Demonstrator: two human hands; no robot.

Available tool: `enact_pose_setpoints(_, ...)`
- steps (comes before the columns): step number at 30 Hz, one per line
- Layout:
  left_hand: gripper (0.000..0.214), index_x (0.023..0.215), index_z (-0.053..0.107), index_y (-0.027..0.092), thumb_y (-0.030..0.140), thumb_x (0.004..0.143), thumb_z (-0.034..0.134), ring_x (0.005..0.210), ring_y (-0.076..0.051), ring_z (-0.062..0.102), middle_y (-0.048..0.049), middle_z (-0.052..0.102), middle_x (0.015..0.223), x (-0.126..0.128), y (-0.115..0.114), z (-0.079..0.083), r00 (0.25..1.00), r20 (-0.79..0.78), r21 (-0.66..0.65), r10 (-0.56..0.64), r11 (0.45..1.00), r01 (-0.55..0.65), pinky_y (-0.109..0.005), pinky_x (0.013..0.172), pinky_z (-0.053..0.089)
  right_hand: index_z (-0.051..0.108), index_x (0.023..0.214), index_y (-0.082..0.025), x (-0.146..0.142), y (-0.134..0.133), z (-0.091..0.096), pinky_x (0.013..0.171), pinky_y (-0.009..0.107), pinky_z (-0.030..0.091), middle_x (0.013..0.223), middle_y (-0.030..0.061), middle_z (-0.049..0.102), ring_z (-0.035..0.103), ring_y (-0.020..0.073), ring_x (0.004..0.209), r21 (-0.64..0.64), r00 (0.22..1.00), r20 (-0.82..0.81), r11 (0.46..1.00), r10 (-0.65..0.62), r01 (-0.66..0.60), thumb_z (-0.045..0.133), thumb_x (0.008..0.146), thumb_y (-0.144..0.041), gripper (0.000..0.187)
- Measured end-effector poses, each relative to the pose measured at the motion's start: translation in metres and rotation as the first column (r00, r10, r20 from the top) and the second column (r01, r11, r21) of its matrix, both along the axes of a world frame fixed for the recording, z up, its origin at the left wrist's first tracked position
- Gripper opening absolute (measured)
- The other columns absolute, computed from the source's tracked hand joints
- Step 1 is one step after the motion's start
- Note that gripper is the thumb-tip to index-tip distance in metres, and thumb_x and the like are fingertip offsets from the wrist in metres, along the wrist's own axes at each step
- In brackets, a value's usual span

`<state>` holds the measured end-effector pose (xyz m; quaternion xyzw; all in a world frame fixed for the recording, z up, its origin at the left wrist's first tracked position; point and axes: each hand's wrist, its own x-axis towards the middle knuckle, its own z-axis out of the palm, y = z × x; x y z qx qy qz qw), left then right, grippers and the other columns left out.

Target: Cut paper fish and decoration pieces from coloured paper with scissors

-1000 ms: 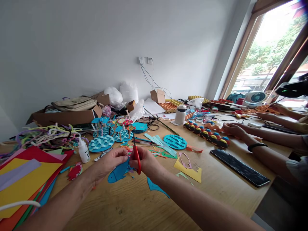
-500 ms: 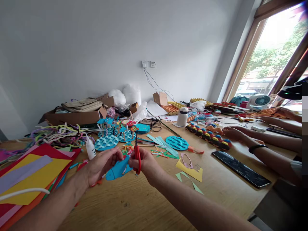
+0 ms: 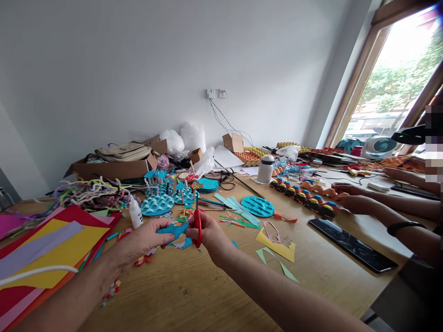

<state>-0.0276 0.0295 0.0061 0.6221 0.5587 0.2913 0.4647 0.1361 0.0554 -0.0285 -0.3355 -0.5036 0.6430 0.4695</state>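
My left hand [image 3: 143, 240] pinches a blue paper cut-out [image 3: 173, 229] just above the wooden table [image 3: 194, 290]. My right hand [image 3: 211, 236] grips red-handled scissors [image 3: 197, 221], blades pointing up and away, right beside the blue paper. Small blue offcuts [image 3: 185, 243] hang or lie under the two hands. A white glue bottle [image 3: 135, 213] stands just beyond my left hand.
Coloured paper sheets [image 3: 44, 249] are stacked at the left. Blue wavy paper discs [image 3: 157, 204], pipe cleaners [image 3: 86, 191] and a cardboard box [image 3: 110, 168] sit behind. Yellow paper [image 3: 277, 246] and a black ruler-like slab [image 3: 353, 244] lie right. Another person's hands [image 3: 353, 200] rest by painted egg-carton pieces [image 3: 304, 196].
The blue cut-out has turned from a flat fish-like face toward me to a narrower, edge-on strip between my hands. The view has shifted slightly; the other person's hand slid right.
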Motion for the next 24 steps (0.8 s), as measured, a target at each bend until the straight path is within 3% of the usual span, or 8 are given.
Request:
enact_pose_setpoints(4, 0.02, 0.066, 0.059, 0.018, 0.037, 0.059, 0.064, 0.043, -0.01, 0.041, 0.0075, 0.047, 0.049, -0.003, 0.002, 0.004, 0.994, -0.09, -0.002, -0.06, 0.998, 0.06, -0.02, 0.04, 0.026, 0.049, 0.066, -0.016, 0.001, 0.001, 0.003, 0.045, 0.019, 0.032, 0.056, -0.0057, 0.051, 0.044, 0.0074, 0.05, 0.046, 0.996, 0.079, 0.998, 0.039, -0.043, 0.067, 0.05, -0.018, 0.025)
enact_pose_setpoints(7, 0.02, 0.067, 0.057, 0.019, 0.036, 0.059, 0.066, 0.043, -0.01, 0.043, 0.0072, 0.049, 0.049, -0.006, 0.002, 0.008, 0.999, -0.046, 0.007, -0.003, 1.0, 0.003, -0.02, 0.04, 0.028, 0.049, 0.066, -0.016, 0.001, 0.002, 0.004, 0.043, 0.019, 0.031, 0.051, -0.0057, 0.051, 0.044, 0.0075, 0.046, 0.031, 0.993, 0.092, 0.996, 0.077, -0.08, 0.067, 0.051, -0.018, 0.023)
enact_pose_setpoints(9, 0.024, 0.078, 0.056, 0.021, 0.035, 0.061, 0.067, 0.05, -0.012, 0.049, 0.0065, 0.055, 0.056, -0.008, 0.001, 0.007, 0.99, 0.104, 0.058, 0.099, 0.993, -0.105, -0.02, 0.046, 0.036, 0.049, 0.066, -0.016, 0.001, 0.002, 0.004, 0.042, 0.019, 0.03, 0.05, -0.0058, 0.052, 0.043, 0.0072, 0.044, 0.005, 0.996, 0.052, 0.997, 0.077, -0.077, 0.067, 0.051, -0.018, 0.024)
enact_pose_setpoints(11, 0.028, 0.088, 0.053, 0.024, 0.037, 0.065, 0.065, 0.059, -0.012, 0.053, 0.0063, 0.057, 0.064, -0.008, -0.001, 0.004, 0.931, 0.31, 0.117, 0.194, 0.964, -0.24, -0.022, 0.057, 0.042, 0.048, 0.066, -0.017, 0.0, 0.003, 0.003, 0.041, 0.019, 0.029, 0.049, -0.006, 0.052, 0.043, 0.007, 0.042, -0.019, 0.999, -0.014, 0.999, 0.031, -0.032, 0.068, 0.051, -0.019, 0.025)
enact_pose_setpoints(14, 0.023, 0.083, 0.053, 0.023, 0.043, 0.073, 0.056, 0.068, -0.013, 0.053, 0.0043, 0.056, 0.067, -0.003, -0.007, -0.005, 0.829, 0.518, 0.121, 0.21, 0.942, -0.314, -0.027, 0.07, 0.044, 0.047, 0.067, -0.017, -0.003, 0.002, 0.002, 0.042, 0.019, 0.032, 0.05, -0.0061, 0.052, 0.045, 0.0072, 0.043, -0.046, 0.988, -0.137, 0.997, -0.069, 0.063, 0.07, 0.05, -0.021, 0.028)
enact_pose_setpoints(18, 0.021, 0.071, 0.056, 0.02, 0.041, 0.073, 0.056, 0.07, -0.014, 0.051, 0.002, 0.057, 0.068, 0.013, -0.014, -0.015, 0.851, 0.507, 0.098, 0.139, 0.971, -0.217, -0.028, 0.072, 0.043, 0.048, 0.067, -0.017, -0.01, -0.004, 0.003, 0.044, 0.019, 0.034, 0.051, -0.0052, 0.053, 0.047, 0.0083, 0.046, -0.044, 0.971, -0.218, 0.995, -0.097, 0.089, 0.072, 0.049, -0.022, 0.031)
enact_pose_setpoints(24, 0.015, 0.072, 0.061, 0.018, 0.032, 0.066, 0.063, 0.071, -0.017, 0.054, 0.0006, 0.062, 0.068, 0.023, -0.014, -0.012, 0.878, 0.453, 0.137, 0.154, 0.961, -0.239, -0.027, 0.068, 0.042, 0.048, 0.066, -0.017, -0.014, -0.015, 0.007, 0.043, 0.019, 0.032, 0.052, -0.0044, 0.053, 0.049, 0.0094, 0.048, -0.012, 0.98, -0.196, 1.0, -0.025, 0.023, 0.072, 0.051, -0.025, 0.029)
